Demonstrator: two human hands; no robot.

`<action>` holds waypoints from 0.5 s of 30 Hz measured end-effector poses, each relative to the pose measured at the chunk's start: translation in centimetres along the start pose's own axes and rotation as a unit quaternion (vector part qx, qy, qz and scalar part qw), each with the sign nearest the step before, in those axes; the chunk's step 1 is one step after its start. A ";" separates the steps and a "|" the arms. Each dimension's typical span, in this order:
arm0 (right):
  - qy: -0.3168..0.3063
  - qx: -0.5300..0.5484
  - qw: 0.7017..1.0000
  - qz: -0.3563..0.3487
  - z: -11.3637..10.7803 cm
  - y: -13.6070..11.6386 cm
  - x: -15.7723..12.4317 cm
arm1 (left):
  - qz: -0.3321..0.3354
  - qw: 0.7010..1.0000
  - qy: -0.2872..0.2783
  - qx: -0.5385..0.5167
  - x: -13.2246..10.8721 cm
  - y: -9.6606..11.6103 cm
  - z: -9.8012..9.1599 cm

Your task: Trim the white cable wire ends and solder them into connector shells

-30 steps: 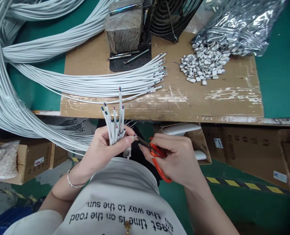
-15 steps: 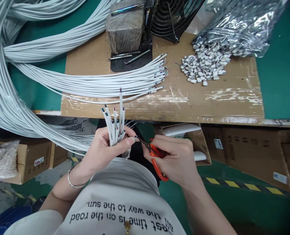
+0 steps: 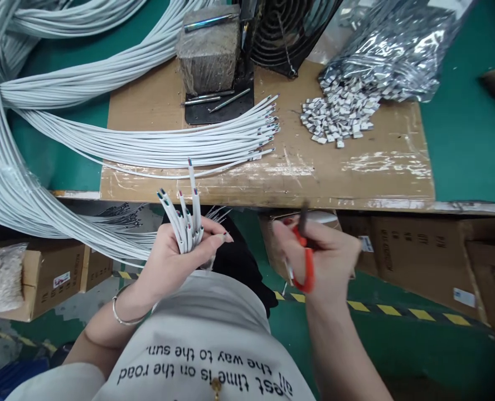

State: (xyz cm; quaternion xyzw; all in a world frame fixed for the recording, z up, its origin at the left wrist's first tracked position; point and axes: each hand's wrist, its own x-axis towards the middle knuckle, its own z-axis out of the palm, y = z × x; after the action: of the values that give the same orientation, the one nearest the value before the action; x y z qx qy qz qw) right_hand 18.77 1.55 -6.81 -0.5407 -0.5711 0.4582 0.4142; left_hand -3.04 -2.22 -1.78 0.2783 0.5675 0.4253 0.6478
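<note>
My left hand (image 3: 184, 245) is closed around a bunch of white cables (image 3: 184, 220) in front of my waist. The cable ends point up, with small coloured wire tips showing. My thumb and forefinger press together at the right side of the bunch; whether anything small sits between them I cannot tell. To the right, apart from the cables, my right hand (image 3: 323, 250) grips orange-handled scissors (image 3: 308, 270). Their dark blades point up and are blurred by motion. Beyond the hands, another bundle of white cables (image 3: 214, 142) lies on the cardboard sheet (image 3: 335, 178), its cut ends facing right.
A pile of small white connectors (image 3: 341, 114) spills from a silvery plastic bag (image 3: 398, 50). Behind the cables stand a grey block (image 3: 209, 58) with metal rods and a black fan (image 3: 291, 28). Cardboard boxes (image 3: 415, 250) are below the table's edge on the right.
My right hand has moved right with the scissors, away from the left hand, and the blades have turned upward. My left hand still holds the cables. The view has shifted slightly.
</note>
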 end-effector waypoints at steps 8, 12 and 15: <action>-0.209 -0.049 0.976 -0.024 1.4 -1.4 0.1 | 0.017 0.999 -0.012 0.034 -0.2 0.3 0.4; -0.252 -0.069 0.965 -0.031 1.2 -1.5 0.2 | 0.014 0.999 -0.012 0.043 -0.3 0.2 0.3; -0.255 -0.067 0.964 -0.047 1.3 -1.6 0.2 | 0.016 0.999 -0.013 0.040 -0.4 0.1 0.3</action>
State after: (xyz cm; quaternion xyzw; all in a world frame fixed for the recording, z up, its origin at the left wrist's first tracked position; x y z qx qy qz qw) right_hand 17.16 1.68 -5.60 -0.4053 -0.7119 0.5213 0.2390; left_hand -2.80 -2.47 -1.40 0.3188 0.5710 0.4088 0.6366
